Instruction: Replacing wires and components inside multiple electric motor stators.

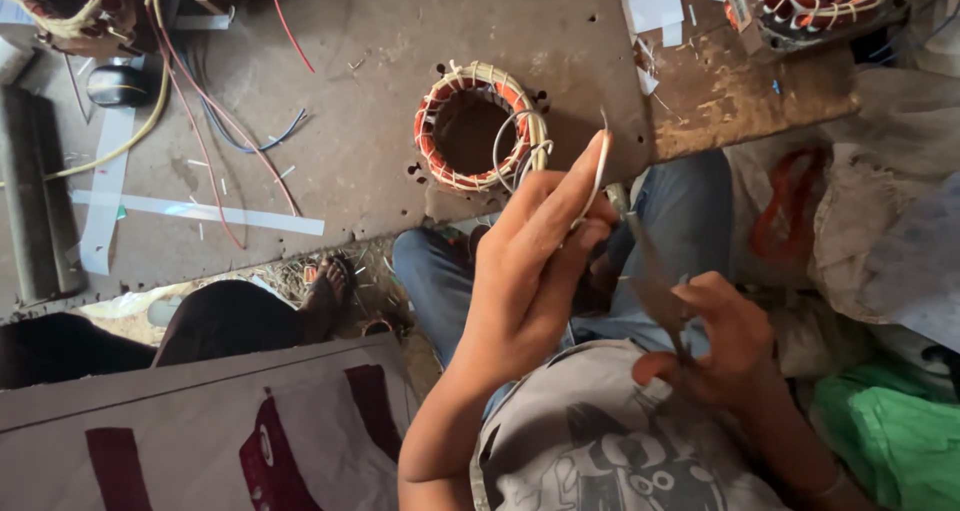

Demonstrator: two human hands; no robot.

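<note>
My left hand (pixel 535 266) is raised over my lap and pinches a thin pale wire (pixel 598 171) between thumb and forefinger. The wire runs back to a wound motor stator (pixel 480 126) with orange and cream coils, lying on the grey metal worktop (pixel 380 61). My right hand (pixel 715 341) grips the handles of a pair of pliers or cutters (pixel 645 261), whose tip points up to the wire just below my left fingers. My knees in blue jeans (pixel 680 211) are under both hands.
Two more wound stators sit at the far left (pixel 75 11) and far right (pixel 815 1) of the worktop. Red, blue and yellow wires (pixel 200 111) and white paper strips (pixel 195 211) lie on it. Another person's leg and sandalled foot (pixel 320 296) are at left. Green cloth (pixel 890 431) lies at right.
</note>
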